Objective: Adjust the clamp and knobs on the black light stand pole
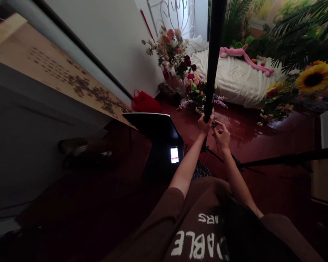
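L. hand gripped black pole, upper end cut off by frame edge. R. hand, fingers bent narrowly, was at small dark knob beside pole; exact contact hard to make out. Pole stood upright betw. chair and bed, base partly hidden behind L. forearm.

the sunflower is yellow with a dark centre, the bag plain red.

Black pole cut off at top; black part by right hand too small to tell.
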Action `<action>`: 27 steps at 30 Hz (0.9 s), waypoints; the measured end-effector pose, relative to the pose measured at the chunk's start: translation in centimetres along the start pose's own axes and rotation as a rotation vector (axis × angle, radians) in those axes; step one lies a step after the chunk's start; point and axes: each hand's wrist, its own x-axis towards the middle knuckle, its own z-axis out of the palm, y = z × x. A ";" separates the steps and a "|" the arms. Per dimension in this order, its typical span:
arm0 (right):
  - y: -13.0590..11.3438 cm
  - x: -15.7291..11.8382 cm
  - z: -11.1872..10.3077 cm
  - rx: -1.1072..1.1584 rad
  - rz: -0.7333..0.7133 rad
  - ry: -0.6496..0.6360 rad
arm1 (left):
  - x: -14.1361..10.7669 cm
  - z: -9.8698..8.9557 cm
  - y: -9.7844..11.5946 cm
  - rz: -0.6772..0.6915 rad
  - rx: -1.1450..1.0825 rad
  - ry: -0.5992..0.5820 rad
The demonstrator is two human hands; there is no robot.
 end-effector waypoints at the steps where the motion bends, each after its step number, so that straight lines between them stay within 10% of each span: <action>1: 0.0 0.1 0.0 0.008 0.004 0.006 | 0.0 0.0 0.0 -0.002 -0.005 0.005; 18: 0.2 2.0 -0.4 -0.195 -0.060 0.037 | 0.1 0.2 -0.3 -0.007 0.036 -0.006; 27: 0.3 3.4 -0.7 0.188 0.159 -0.188 | 0.0 0.1 -0.1 -0.017 -0.005 -0.020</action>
